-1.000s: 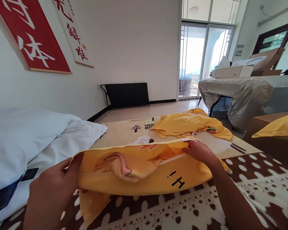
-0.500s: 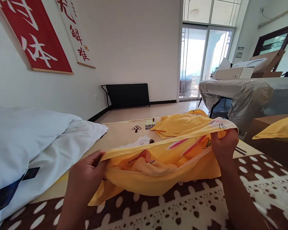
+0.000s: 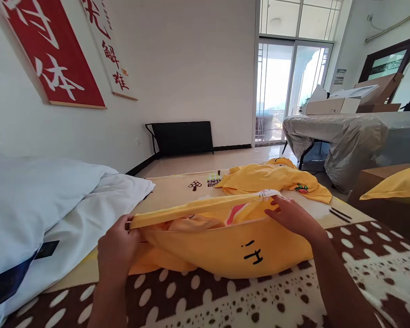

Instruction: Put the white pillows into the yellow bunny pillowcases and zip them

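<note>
A yellow fabric cover (image 3: pixel 208 250) with black "Hi" lettering lies on the bed, its opening facing up and gaping between my hands. My left hand (image 3: pixel 119 243) pinches the left end of the opening's edge. At the right part of the same opening, my right hand (image 3: pixel 290 216) grips the far edge near a white printed patch, its fingers partly curled over the cloth. Folds of orange and pink-printed fabric show inside. Beyond the cover lies another crumpled yellow cloth (image 3: pixel 259 178) with a strawberry print.
White pillows or bedding (image 3: pixel 71 196) are piled at the left. A brown dotted blanket (image 3: pixel 256 300) covers the near bed. Right of the bed are a cardboard box (image 3: pixel 365 184) with yellow fabric on it and a plastic-covered table (image 3: pixel 348 130) carrying boxes.
My right hand has moved left along the opening, and my left hand slightly left and down. The front panel has spread, showing the "Hi" print, and the opening's far edge sits lower.
</note>
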### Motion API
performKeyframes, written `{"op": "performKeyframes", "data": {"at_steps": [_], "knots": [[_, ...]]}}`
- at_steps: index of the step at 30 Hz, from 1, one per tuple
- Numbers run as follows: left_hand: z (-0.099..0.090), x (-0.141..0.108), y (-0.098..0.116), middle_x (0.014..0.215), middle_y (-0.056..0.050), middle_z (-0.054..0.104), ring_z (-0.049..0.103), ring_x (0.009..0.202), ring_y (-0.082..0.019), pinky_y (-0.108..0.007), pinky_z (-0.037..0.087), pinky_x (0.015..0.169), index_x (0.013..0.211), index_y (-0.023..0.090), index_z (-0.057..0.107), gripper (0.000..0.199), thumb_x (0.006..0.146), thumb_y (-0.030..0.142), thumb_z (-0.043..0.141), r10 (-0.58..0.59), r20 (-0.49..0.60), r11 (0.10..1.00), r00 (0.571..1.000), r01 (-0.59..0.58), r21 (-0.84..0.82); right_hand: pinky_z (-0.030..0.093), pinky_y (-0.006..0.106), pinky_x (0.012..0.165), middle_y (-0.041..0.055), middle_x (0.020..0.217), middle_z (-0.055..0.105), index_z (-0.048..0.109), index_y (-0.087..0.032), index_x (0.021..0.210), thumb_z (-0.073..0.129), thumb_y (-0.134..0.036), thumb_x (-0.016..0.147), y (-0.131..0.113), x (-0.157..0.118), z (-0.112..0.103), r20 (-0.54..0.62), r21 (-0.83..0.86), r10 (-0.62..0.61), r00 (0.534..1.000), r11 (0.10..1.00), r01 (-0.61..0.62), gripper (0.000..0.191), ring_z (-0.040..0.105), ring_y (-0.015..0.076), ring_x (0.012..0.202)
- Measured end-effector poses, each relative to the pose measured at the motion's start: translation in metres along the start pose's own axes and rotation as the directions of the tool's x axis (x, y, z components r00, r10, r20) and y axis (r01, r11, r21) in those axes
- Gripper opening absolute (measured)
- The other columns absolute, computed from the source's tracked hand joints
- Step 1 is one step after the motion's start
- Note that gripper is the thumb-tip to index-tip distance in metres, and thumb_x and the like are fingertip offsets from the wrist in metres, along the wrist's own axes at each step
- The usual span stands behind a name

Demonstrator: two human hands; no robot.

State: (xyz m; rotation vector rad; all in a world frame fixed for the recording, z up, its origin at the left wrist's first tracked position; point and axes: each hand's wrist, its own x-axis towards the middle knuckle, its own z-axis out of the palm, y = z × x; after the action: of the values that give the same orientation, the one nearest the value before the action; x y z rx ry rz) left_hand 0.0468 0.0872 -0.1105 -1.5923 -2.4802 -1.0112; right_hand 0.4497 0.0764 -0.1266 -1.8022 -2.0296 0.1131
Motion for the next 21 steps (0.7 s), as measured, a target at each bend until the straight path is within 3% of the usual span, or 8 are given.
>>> {"op": "performKeyframes", "data": {"at_steps": [4, 8, 10, 12, 15, 17, 19, 21], "knots": [[0.014, 0.003, 0.001, 0.078, -0.004, 0.071, 0.064, 0.068, -0.02, -0.024, 0.043, 0.062, 0.076, 0.021, 0.063, 0.027, 0.061, 0.013, 0.043, 0.125, 0.304, 0.992, 0.945, -0.125, -0.018, 0.046, 0.035, 0.072, 0.0123, 0.108, 0.064, 0.053, -0.019, 0.11, 0.04, -0.04, 0.091, -0.007, 0.005, 0.001, -0.222, -0.13, 0.093, 0.971, 0.984, -0.124, 0.031, 0.063, 0.0268, 0.09], [0.013, -0.007, 0.01, 0.075, -0.001, 0.07, 0.061, 0.051, -0.016, -0.024, 0.046, 0.06, 0.082, 0.021, 0.062, 0.027, 0.067, 0.02, 0.039, 0.24, 0.455, 0.969, 0.857, -0.181, -0.17, 0.042, 0.042, 0.088, 0.0216, 0.116, 0.057, 0.05, -0.01, 0.116, 0.044, -0.04, 0.089, -0.015, 0.009, 0.003, -0.536, -0.249, 0.091, 0.839, 0.933, -0.26, 0.041, 0.054, 0.0338, 0.107], [0.007, -0.012, 0.014, 0.068, -0.001, 0.067, 0.06, 0.051, -0.017, -0.024, 0.045, 0.06, 0.082, 0.021, 0.059, 0.026, 0.07, 0.022, 0.037, 0.285, 0.434, 0.955, 0.855, -0.214, -0.206, 0.039, 0.046, 0.092, 0.0231, 0.115, 0.056, 0.051, -0.009, 0.116, 0.051, -0.041, 0.085, -0.011, 0.015, 0.002, -0.507, -0.353, 0.049, 0.86, 0.899, -0.259, 0.045, 0.052, 0.0364, 0.109], [0.001, -0.018, 0.017, 0.065, -0.001, 0.066, 0.062, 0.057, -0.018, -0.024, 0.044, 0.061, 0.078, 0.022, 0.056, 0.022, 0.07, 0.022, 0.035, 0.321, 0.373, 0.943, 0.87, -0.256, -0.215, 0.037, 0.048, 0.095, 0.0219, 0.118, 0.056, 0.05, -0.01, 0.119, 0.059, -0.042, 0.079, 0.0, 0.023, -0.009, -0.375, -0.426, 0.009, 0.927, 0.886, -0.181, 0.052, 0.05, 0.0373, 0.112], [-0.007, -0.032, 0.028, 0.06, 0.0, 0.065, 0.062, 0.058, -0.019, -0.025, 0.043, 0.06, 0.075, 0.023, 0.052, 0.017, 0.074, 0.027, 0.035, 0.381, 0.371, 0.913, 0.847, -0.282, -0.295, 0.035, 0.045, 0.1, 0.0208, 0.127, 0.052, 0.045, -0.011, 0.127, 0.06, -0.042, 0.076, 0.02, 0.032, -0.053, -0.211, -0.429, -0.079, 0.974, 0.903, -0.02, 0.062, 0.047, 0.035, 0.12], [-0.01, -0.046, 0.041, 0.056, 0.001, 0.064, 0.063, 0.057, -0.02, -0.026, 0.044, 0.061, 0.077, 0.023, 0.052, 0.018, 0.077, 0.034, 0.037, 0.447, 0.405, 0.872, 0.798, -0.289, -0.395, 0.034, 0.045, 0.102, 0.023, 0.125, 0.054, 0.045, -0.007, 0.128, 0.054, -0.039, 0.08, 0.027, 0.032, -0.096, -0.307, -0.448, -0.12, 0.944, 0.894, -0.032, 0.059, 0.048, 0.0351, 0.119], [-0.011, -0.062, 0.055, 0.057, 0.001, 0.065, 0.065, 0.059, -0.021, -0.026, 0.045, 0.063, 0.08, 0.022, 0.052, 0.022, 0.078, 0.04, 0.039, 0.519, 0.433, 0.824, 0.737, -0.297, -0.482, 0.032, 0.052, 0.101, 0.0255, 0.125, 0.054, 0.046, -0.007, 0.128, 0.047, -0.039, 0.084, 0.027, 0.025, -0.137, -0.5, -0.469, -0.126, 0.857, 0.871, -0.145, 0.055, 0.047, 0.0399, 0.119], [-0.008, -0.074, 0.065, 0.063, 0.0, 0.067, 0.067, 0.06, -0.02, -0.026, 0.046, 0.062, 0.081, 0.021, 0.052, 0.024, 0.079, 0.041, 0.038, 0.572, 0.452, 0.785, 0.685, -0.298, -0.543, 0.033, 0.055, 0.1, 0.0216, 0.129, 0.053, 0.049, -0.014, 0.129, 0.047, -0.039, 0.084, 0.023, 0.017, -0.168, -0.502, -0.477, -0.177, 0.847, 0.873, -0.101, 0.051, 0.046, 0.0413, 0.12]]}}
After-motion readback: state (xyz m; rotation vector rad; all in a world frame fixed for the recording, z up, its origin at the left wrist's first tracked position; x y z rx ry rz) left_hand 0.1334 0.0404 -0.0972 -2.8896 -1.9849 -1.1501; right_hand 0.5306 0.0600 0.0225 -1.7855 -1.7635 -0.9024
